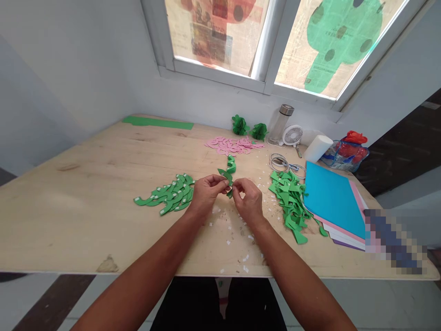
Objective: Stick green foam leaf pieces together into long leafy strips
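Near the middle of the table, my left hand (207, 190) and my right hand (248, 197) meet over a curved green foam cutout (226, 175). Both hands pinch it between thumb and fingers, and the fingers hide part of it. Just beyond my fingertips lies a small stack of curled green pieces (231, 163). To the left of my left hand sits a pile of wavy green cutouts (172, 195), many with small white squares on them. A heap of green scraps (291, 202) lies to the right of my right hand.
Pink cutouts (232, 145) and two green paper trees (240, 125) sit farther back. Scissors (279, 162), a small fan (292, 135), a glass bottle (279, 125), a white roll (318, 147) and blue sheets (332, 197) stand or lie at right. White bits litter the front. A green strip (158, 122) lies at back left.
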Action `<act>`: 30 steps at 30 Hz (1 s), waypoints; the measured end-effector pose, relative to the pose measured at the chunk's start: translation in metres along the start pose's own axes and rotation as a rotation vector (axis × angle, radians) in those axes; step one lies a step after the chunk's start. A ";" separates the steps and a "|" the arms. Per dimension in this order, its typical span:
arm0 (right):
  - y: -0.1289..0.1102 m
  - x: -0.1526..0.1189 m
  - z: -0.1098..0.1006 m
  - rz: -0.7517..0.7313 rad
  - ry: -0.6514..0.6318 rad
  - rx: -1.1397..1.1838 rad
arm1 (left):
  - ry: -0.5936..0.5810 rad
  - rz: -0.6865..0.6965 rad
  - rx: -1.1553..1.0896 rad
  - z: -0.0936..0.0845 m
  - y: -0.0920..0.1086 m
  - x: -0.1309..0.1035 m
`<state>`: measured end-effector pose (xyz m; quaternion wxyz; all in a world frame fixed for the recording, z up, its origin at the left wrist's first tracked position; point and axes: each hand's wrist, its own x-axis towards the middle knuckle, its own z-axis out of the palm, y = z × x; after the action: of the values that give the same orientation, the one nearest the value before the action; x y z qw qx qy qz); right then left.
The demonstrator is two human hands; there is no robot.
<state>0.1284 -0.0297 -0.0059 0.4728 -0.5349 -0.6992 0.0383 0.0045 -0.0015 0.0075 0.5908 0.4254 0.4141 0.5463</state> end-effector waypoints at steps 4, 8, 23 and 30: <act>0.000 0.000 0.000 0.049 0.012 0.027 | 0.001 0.007 -0.011 0.000 -0.001 0.000; -0.001 0.001 0.000 0.103 -0.003 0.057 | 0.003 0.032 0.002 0.001 -0.001 0.000; -0.001 0.005 0.002 0.456 -0.043 0.304 | -0.017 0.109 0.064 0.003 0.000 -0.004; 0.000 0.006 0.003 0.531 -0.046 0.397 | -0.048 0.159 0.156 0.002 -0.004 -0.002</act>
<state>0.1263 -0.0238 -0.0042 0.5253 -0.5950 -0.5247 0.3078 0.0074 -0.0043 0.0041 0.5204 0.5148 0.4060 0.5471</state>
